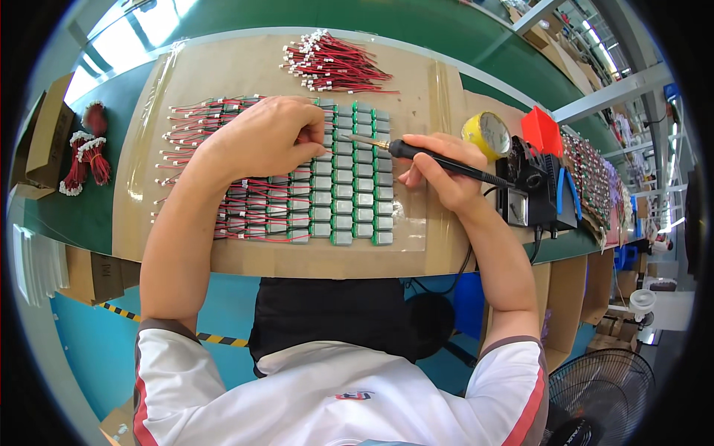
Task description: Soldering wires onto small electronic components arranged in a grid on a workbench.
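My left hand (269, 135) is over the middle of a block of small silver-grey cells with green edges (342, 191). Its thumb and fingertips are pinched together, with a bit of red wire at the tips; the fingers partly hide it. In my right hand (462, 192) is a soldering iron (476, 173) with a black handle, gripped like a pen. The iron's metal tip points left, just above the cells and close to my left fingertips. Red and black leads with white connectors (256, 204) lie across the left columns; the right columns show no leads.
A pile of red-black leads (331, 63) lies at the back of the brown board (245, 256). To the right are a yellow tape roll (486, 135), a red bin (541, 131) and a black soldering station (549, 193) with blue-handled pliers (570, 193). Bundled leads (85, 160) sit far left.
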The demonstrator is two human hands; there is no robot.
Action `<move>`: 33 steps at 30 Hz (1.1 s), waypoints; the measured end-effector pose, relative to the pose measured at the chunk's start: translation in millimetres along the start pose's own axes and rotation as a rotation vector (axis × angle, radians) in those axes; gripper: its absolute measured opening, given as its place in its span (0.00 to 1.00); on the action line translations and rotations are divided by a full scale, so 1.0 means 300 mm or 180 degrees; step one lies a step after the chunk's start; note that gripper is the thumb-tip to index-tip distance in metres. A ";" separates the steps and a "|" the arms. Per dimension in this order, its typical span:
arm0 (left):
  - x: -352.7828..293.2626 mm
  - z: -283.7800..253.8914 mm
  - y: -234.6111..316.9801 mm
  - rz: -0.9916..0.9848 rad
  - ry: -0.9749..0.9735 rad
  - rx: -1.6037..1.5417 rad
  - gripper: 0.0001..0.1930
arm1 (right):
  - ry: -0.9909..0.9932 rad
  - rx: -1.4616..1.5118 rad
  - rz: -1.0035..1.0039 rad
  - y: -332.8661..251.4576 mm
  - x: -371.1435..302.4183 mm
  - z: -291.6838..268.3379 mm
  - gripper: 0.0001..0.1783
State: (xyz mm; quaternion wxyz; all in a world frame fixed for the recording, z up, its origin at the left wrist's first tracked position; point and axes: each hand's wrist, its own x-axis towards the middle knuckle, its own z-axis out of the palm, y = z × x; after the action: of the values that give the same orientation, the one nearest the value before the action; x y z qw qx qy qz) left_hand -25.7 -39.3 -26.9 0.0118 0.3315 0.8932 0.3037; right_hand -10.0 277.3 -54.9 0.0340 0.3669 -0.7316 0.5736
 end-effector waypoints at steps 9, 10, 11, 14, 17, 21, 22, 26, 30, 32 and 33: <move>0.006 0.003 0.001 -0.0183 0.0047 -0.0191 0.08 | -0.0026 -0.0060 -0.0120 0.013 -0.004 -0.003 0.16; 0.006 0.005 0.001 -0.0185 0.0043 -0.0194 0.08 | -0.0050 -0.0090 -0.0135 0.014 -0.005 -0.002 0.16; 0.007 0.008 0.001 -0.0172 0.0082 -0.0129 0.08 | -0.0048 -0.0088 -0.0129 0.012 -0.004 -0.002 0.16; 0.006 0.014 0.004 -0.0159 0.0149 -0.0021 0.08 | -0.0078 -0.0088 -0.0144 0.007 0.004 0.000 0.16; 0.008 0.018 0.006 -0.0172 0.0189 0.0020 0.08 | -0.0092 -0.0092 -0.0204 0.009 0.004 0.002 0.16; 0.008 0.024 0.003 -0.0173 0.0227 0.0020 0.08 | -0.0092 -0.0148 -0.0181 0.011 0.003 0.001 0.16; 0.010 0.024 0.004 -0.0174 0.0226 0.0017 0.08 | -0.0102 -0.0162 -0.0199 0.013 0.002 -0.001 0.16; 0.012 0.023 0.005 -0.0200 0.0202 0.0068 0.09 | -0.0114 -0.0193 -0.0165 0.010 0.006 -0.001 0.16; 0.010 0.023 0.003 -0.0201 0.0199 0.0101 0.09 | -0.0123 -0.0224 -0.0166 0.010 0.005 0.000 0.16; 0.009 0.025 0.003 -0.0205 0.0193 0.0111 0.09 | -0.0106 -0.0221 -0.0138 0.011 0.003 0.002 0.16; 0.009 0.026 0.003 -0.0208 0.0190 0.0122 0.09 | -0.0111 -0.0221 -0.0136 0.012 0.002 0.001 0.16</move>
State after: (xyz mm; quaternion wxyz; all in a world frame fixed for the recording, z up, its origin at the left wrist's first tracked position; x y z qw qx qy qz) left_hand -25.6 -33.0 -32.2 -0.0113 0.2931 0.9091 0.2957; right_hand -12.3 276.8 -57.6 0.0462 0.3911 -0.7435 0.5405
